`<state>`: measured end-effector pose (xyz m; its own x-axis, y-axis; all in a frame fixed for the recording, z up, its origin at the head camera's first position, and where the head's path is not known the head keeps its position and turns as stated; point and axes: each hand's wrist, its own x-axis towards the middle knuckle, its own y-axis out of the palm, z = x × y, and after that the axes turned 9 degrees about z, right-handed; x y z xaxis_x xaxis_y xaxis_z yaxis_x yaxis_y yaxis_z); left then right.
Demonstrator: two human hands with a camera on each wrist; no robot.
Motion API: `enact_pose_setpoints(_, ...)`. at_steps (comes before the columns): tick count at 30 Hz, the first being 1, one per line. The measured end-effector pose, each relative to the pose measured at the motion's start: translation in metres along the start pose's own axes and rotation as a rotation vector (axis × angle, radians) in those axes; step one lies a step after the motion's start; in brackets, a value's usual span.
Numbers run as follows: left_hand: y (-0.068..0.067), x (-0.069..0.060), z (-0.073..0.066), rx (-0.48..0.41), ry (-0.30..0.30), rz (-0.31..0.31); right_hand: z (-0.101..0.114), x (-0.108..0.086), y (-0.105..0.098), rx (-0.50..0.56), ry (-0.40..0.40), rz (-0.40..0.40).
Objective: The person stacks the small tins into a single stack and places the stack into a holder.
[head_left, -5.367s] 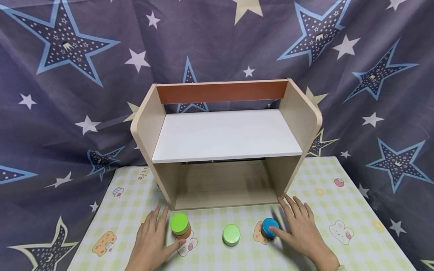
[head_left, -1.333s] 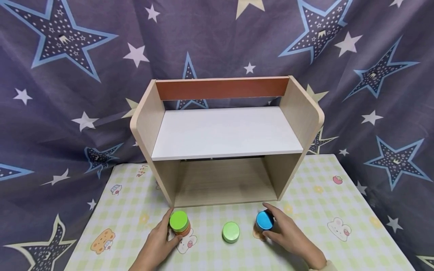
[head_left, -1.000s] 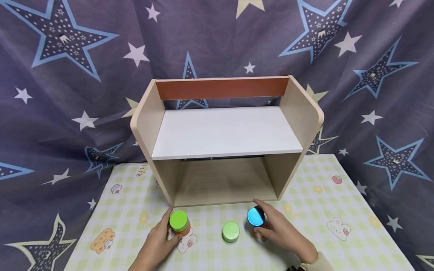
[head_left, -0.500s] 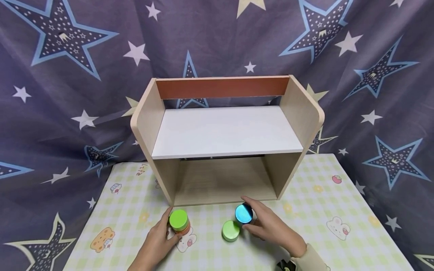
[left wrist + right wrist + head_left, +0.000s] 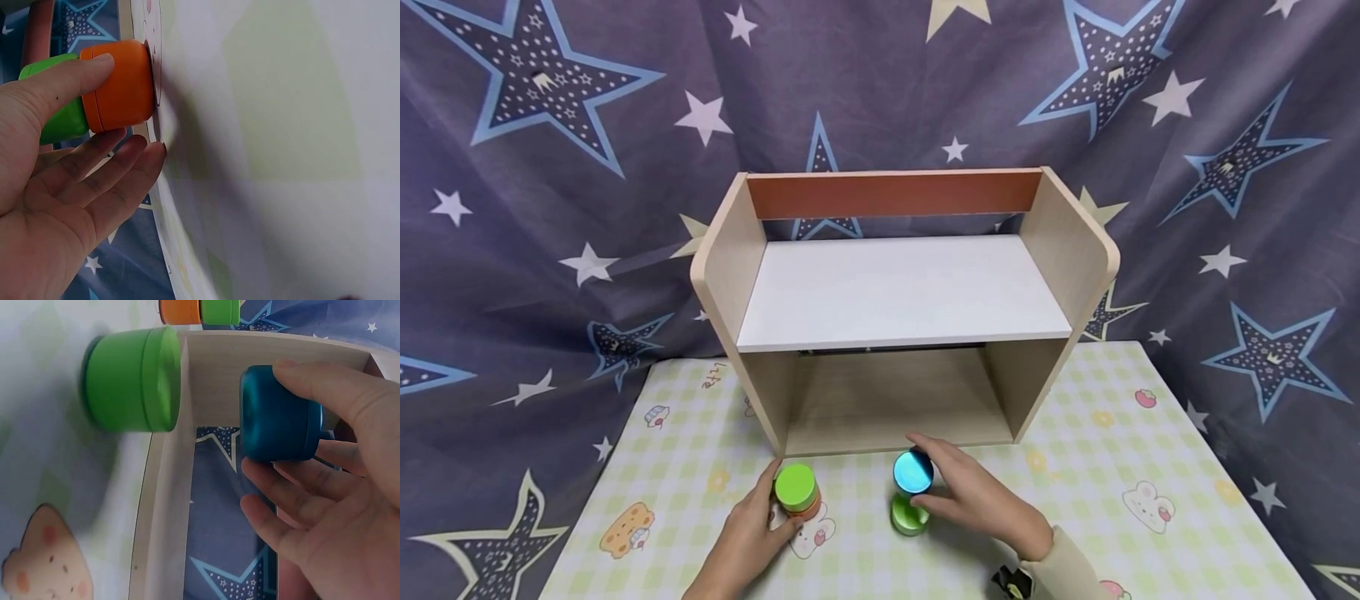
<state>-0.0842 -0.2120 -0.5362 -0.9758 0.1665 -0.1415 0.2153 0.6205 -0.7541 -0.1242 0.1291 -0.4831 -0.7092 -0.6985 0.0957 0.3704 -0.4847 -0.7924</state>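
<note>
And here's the right hand (image 5: 976,500), pinching the glossy blue round canister (image 5: 275,415) between thumb and fingers, grip parted just to its width! The canister hangs off the table, above the bright green round canister (image 5: 128,381) standing on the checked tablecloth (image 5: 1075,475), with a gap between them. Over to the left hand (image 5: 747,527): thumb on the orange round canister (image 5: 122,84), fingers curved round its far side; how firmly, I can't tell. A grass-green canister (image 5: 795,485) sits on top of that one. This looks like a stacking step, lining blue up over green. The next move seems to call for centring, a level lowering, then a gentle release. Whether it's squarely centred, I can't tell.
</note>
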Motion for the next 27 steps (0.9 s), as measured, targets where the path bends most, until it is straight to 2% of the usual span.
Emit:
enact_pose_setpoints(13,0.002,-0.001,0.002,0.015,0.027,-0.034,0.016,0.027,0.003,0.005,-0.065,0.045)
enact_pose_setpoints(19,0.002,-0.001,0.002,0.013,0.017,-0.031,0.023,0.039,0.007,-0.017,-0.114,0.055)
enact_pose_setpoints(27,0.003,0.000,0.002,0.033,0.019,-0.040,0.032,0.052,0.013,-0.014,-0.132,0.066)
